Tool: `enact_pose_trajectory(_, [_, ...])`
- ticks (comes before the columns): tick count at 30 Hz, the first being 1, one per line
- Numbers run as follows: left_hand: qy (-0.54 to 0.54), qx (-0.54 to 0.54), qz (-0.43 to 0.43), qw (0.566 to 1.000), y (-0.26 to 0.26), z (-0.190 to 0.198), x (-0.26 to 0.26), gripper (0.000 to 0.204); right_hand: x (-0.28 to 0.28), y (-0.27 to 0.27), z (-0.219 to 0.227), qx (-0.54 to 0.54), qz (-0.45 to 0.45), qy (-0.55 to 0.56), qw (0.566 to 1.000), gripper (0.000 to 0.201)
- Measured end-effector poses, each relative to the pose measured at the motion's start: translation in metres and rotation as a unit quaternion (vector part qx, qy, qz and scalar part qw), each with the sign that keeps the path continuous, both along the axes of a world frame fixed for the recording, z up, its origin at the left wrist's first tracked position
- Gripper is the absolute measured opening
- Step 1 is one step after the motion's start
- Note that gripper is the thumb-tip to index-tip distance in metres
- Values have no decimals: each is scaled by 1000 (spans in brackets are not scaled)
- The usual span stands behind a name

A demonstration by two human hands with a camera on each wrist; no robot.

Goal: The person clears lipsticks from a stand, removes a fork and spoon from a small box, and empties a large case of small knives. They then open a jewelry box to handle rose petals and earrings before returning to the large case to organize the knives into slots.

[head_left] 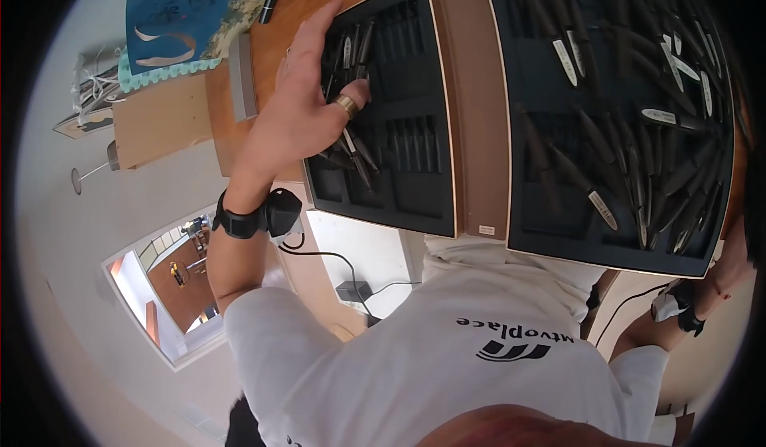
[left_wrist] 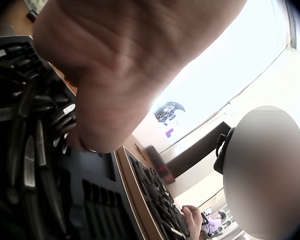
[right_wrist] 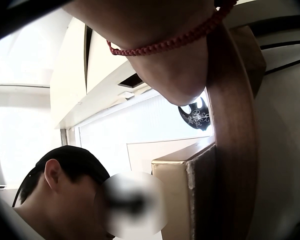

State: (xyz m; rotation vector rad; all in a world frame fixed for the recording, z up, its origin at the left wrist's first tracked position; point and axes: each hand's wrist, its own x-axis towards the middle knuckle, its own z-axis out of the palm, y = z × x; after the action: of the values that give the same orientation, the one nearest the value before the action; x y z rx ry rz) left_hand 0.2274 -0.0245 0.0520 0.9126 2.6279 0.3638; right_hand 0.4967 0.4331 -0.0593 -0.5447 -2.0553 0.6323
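My left hand (head_left: pixel 307 100) lies over the left compartment of a wide, dark-lined case (head_left: pixel 403 64). Its fingers reach out straight toward the far side, and the ringed thumb bends down over several slim black pen-like pieces (head_left: pixel 363 160) there. From the left wrist, the palm (left_wrist: pixel 110 65) hangs close above these pieces, with its fingertips hidden. At the far right edge, my right hand (head_left: pixel 738 263) stands beside the near corner of the right compartment (head_left: pixel 519 236); its fingers are mostly out of sight. In the right wrist view a red braided bracelet (right_wrist: pixel 165 47) circles that wrist.
A brown strip (head_left: pixel 475 104) divides the two compartments. The right one holds a loose heap of black pieces with silver labels (head_left: pixel 565 63). Past the left hand are a blue printed bag (head_left: pixel 187 16), a cardboard box (head_left: pixel 163 120) and a grey block (head_left: pixel 242 76) on the wooden table (head_left: pixel 275 36).
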Motion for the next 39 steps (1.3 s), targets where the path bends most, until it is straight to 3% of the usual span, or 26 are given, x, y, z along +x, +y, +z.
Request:
enact_pose_trajectory(6, [-30, 30, 27, 999, -16, -5, -2, 93, -3, -12, 10, 4, -42, -43, 998, 50])
enact_pose_trajectory(11, [51, 25, -8, 998, -15, -14, -1, 94, -4, -13, 10, 30, -52, -56, 997, 51])
enact_pose_trajectory(14, [98, 22, 4, 995, -14, -19, 0, 90, -5, -14, 11, 48, -62, -69, 995, 51])
enact_pose_trajectory(20, [78, 55, 72, 993, -20, -24, -8, 85, 0, -8, 9, 12, -36, -67, 997, 51])
enact_pose_trajectory(24, [125, 22, 76, 989, -13, -24, -3, 85, 0, -6, 8, 23, -31, -64, 997, 49])
enact_pose_trajectory(27, [108, 22, 78, 991, -15, -21, -8, 82, 0, -10, 9, 12, -41, -70, 997, 49])
enact_pose_trajectory(29, [0, 67, 117, 991, -25, -13, -11, 79, 0, -11, 8, -1, -36, -63, 997, 48])
enact_pose_trajectory(32, [-81, 92, 136, 983, -37, -1, -10, 83, -1, -9, 6, -8, -34, -52, 998, 48])
enact_pose_trajectory(39, [-114, 51, 137, 983, -43, 10, -18, 90, -1, -6, 7, 19, -31, -58, 998, 47])
